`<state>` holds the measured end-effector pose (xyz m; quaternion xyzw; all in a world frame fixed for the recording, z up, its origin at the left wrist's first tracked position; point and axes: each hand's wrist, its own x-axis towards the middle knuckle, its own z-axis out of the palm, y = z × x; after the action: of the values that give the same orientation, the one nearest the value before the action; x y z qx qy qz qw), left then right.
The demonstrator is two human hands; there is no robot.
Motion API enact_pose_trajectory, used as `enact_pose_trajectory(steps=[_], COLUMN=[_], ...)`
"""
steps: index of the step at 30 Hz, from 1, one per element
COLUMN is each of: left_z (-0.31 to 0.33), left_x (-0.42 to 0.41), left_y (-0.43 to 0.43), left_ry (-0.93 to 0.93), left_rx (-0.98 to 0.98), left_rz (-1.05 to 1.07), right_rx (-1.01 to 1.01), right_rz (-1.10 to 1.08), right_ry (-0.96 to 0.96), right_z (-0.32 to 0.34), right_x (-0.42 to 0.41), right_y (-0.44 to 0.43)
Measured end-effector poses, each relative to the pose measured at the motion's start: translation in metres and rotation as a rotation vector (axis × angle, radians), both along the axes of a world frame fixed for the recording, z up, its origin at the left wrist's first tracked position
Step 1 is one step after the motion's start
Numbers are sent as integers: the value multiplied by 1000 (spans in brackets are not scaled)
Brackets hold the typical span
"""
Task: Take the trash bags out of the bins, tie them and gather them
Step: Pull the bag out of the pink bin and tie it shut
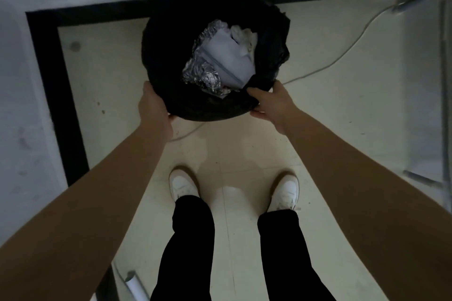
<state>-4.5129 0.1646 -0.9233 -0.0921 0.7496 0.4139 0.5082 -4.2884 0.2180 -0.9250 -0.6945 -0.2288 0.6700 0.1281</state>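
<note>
A round bin lined with a black trash bag [171,39] stands on the floor in front of me, near the wall corner. Inside lie crumpled silver foil [203,76], white paper [227,56] and tissue. My left hand [152,105] grips the near left rim, fingers wrapped under the bag's edge. My right hand [269,102] pinches a bunched fold of the black bag at the near right rim. The bin itself is hidden under the bag.
A black skirting strip [56,85] runs along the white walls at the left and the back. A thin cable [342,56] crosses the pale tiled floor behind and under the bin. My white shoes [182,184] stand just in front. A white tube [135,287] lies at the bottom left.
</note>
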Motion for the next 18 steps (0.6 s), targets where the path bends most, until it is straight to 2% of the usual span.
enact_pose_trajectory(steps=[2, 3, 6, 9, 11, 13, 18], left_z=[-4, -9, -27, -37, -43, -38, -14], left_x=[-14, -20, -28, -28, -32, -39, -47], left_y=[-9, -15, -25, -26, -25, -23, -18], left_ry=[54, 74, 91, -86, -258, -312, 57], left_rx=[-32, -49, -145, -206, -126, -31, -81], left_rz=[33, 55, 125, 111, 158, 201, 235], right_rx=[-50, -66, -49, -63, -90, -91, -47], right_rz=[86, 56, -240, -484, -497, -454, -440], right_ry=[3, 3, -8, -56, 11, 111, 41], right_z=[-1, -5, -18, -35, -44, -45, -27], right_x=[-7, -9, -6, 4, 10, 15, 22], right_y=[-4, -5, 2, 13, 18, 21, 25])
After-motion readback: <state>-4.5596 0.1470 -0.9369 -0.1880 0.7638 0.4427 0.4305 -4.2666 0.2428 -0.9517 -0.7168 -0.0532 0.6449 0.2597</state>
